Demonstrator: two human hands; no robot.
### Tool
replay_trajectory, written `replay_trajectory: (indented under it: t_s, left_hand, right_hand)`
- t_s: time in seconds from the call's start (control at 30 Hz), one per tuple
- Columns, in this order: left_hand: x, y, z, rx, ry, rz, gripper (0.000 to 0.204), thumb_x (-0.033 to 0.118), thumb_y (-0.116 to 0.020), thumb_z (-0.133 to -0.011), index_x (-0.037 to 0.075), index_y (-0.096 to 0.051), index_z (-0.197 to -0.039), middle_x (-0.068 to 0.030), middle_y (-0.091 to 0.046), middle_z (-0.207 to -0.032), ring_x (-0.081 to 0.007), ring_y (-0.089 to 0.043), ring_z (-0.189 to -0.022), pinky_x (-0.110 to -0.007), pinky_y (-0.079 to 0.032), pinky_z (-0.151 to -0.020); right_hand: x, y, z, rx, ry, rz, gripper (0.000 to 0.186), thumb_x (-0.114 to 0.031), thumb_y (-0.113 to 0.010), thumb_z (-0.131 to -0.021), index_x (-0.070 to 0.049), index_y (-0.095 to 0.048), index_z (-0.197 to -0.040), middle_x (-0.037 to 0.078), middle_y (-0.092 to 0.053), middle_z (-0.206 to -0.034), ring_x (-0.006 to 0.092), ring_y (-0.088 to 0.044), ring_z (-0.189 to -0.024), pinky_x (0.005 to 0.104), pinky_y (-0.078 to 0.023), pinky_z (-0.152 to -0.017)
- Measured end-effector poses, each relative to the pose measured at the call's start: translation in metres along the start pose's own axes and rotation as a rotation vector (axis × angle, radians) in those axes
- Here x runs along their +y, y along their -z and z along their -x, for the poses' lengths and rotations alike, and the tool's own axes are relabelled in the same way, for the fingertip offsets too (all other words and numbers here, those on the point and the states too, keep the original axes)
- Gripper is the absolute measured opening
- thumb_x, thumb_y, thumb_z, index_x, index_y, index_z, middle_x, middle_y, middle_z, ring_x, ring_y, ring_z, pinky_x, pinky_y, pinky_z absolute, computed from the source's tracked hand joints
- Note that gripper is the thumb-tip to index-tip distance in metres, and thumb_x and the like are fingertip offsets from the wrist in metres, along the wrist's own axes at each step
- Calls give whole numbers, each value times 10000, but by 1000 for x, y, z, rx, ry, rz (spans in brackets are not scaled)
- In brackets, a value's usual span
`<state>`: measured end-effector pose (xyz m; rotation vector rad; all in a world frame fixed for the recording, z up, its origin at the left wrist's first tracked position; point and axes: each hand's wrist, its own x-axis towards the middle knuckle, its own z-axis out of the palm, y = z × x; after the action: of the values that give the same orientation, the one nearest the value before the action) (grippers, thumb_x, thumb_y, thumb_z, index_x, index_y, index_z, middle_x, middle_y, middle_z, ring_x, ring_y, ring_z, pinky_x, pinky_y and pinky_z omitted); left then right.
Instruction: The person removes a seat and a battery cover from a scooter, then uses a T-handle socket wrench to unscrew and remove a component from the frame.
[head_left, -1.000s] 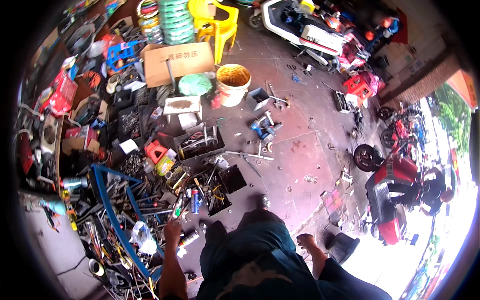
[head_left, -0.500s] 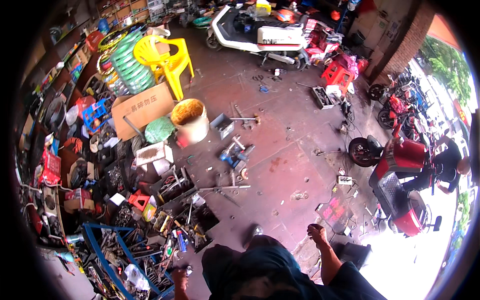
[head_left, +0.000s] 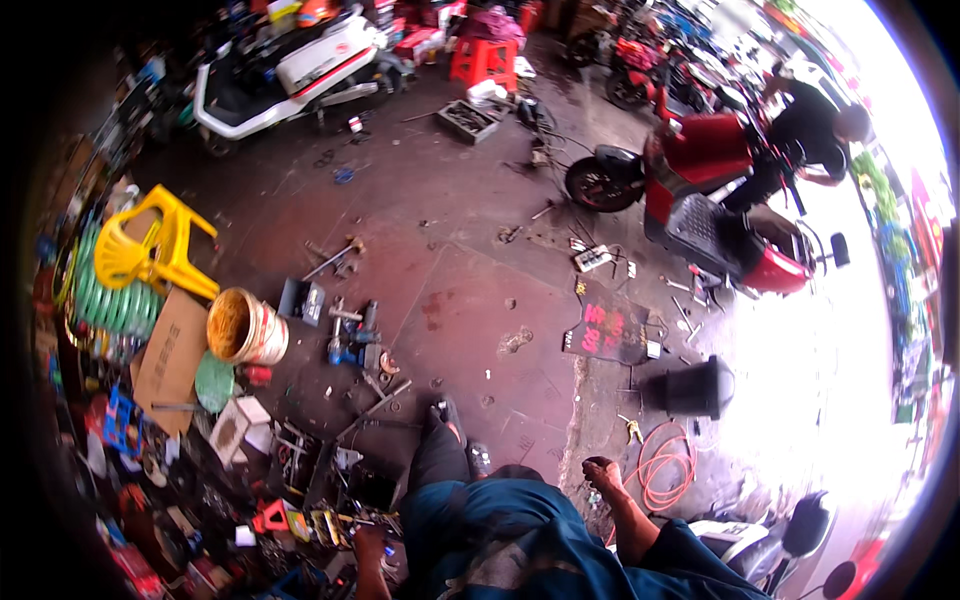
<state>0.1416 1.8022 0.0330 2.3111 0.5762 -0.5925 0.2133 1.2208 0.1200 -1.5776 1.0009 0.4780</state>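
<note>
The fingers (head_left: 597, 466) of the right hand (head_left: 607, 479) curl loosely inward; whether they grip anything, I cannot tell. The fingers of the left hand (head_left: 369, 543) are too dark and blurred to show how far they open or what they hold. The right forearm slants up and inward from the dark sleeve; the left points nearly straight up, low beside the body. Just right of the right hand lies a coiled orange hose (head_left: 652, 487); the left hand is beside jumbled tools (head_left: 325, 525). Farther out stands a red scooter (head_left: 700, 160).
</note>
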Motion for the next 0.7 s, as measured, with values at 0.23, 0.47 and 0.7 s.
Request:
replay_trajectory:
  t_s: [0.23,0.47,0.7]
  left_hand:
    - [163,68,-89,-214,318,285,91,99,-574,-736,38,-640,-719,-91,-600,-608,-186,-594,-534,-341,-461,-481]
    - [350,130,-268,-187,171,155,53,82,-558,-823,72,-556,-875,-28,-544,-653,-117,-504,-457,-261,-386,-355]
    - [521,122,-370,-235,-138,173,71,81,-544,-849,50,-564,-909,-19,-537,-662,-86,-498,-484,-208,-377,-387]
  right_hand:
    - [-21,-4,-16,227,-167,-246,286,-219,-612,-843,6,-618,-1020,41,-620,-789,115,-549,-625,244,-431,-522]
    - [-64,-26,-32,397,-171,-416,333,-257,-618,-826,4,-619,-1033,43,-619,-793,126,-563,-675,263,-443,-565]
    - [-37,-56,-11,533,-324,-626,303,-229,-612,-816,5,-624,-1008,41,-613,-778,120,-554,-647,254,-427,-530]
